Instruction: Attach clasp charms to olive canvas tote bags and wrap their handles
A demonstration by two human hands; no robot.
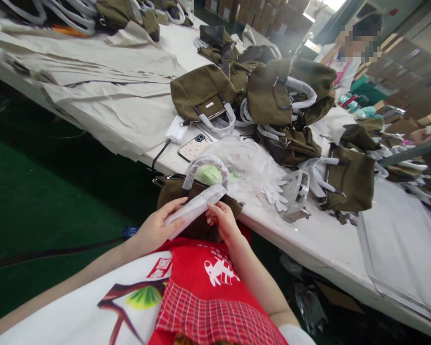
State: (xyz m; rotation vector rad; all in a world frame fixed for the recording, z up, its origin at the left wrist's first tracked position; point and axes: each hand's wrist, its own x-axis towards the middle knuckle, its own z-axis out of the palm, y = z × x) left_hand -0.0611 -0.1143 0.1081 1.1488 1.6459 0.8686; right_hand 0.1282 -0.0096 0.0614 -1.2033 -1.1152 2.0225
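An olive-brown handbag (170, 191) rests between my body and the table edge. One of its handles (221, 165) arches up, covered in white wrapping. Across the bag lies a strip of white wrapping (197, 206), slanting up to the right; whether a second handle is inside it I cannot tell. My left hand (158, 229) is closed on the strip's lower left part, thumb in front and fingers behind. Near its upper right end, my right hand (224, 220) pinches the strip's lower edge with bent fingers.
Behind the bag lie a phone (194, 147), a white power bank (177, 129) with a cable, clear plastic bags (244, 160) and a white tape dispenser (296, 194). Several olive handbags (269, 91) are piled further back. Paper sheets (93, 96) cover the left side. Another person (348, 72) stands at far right.
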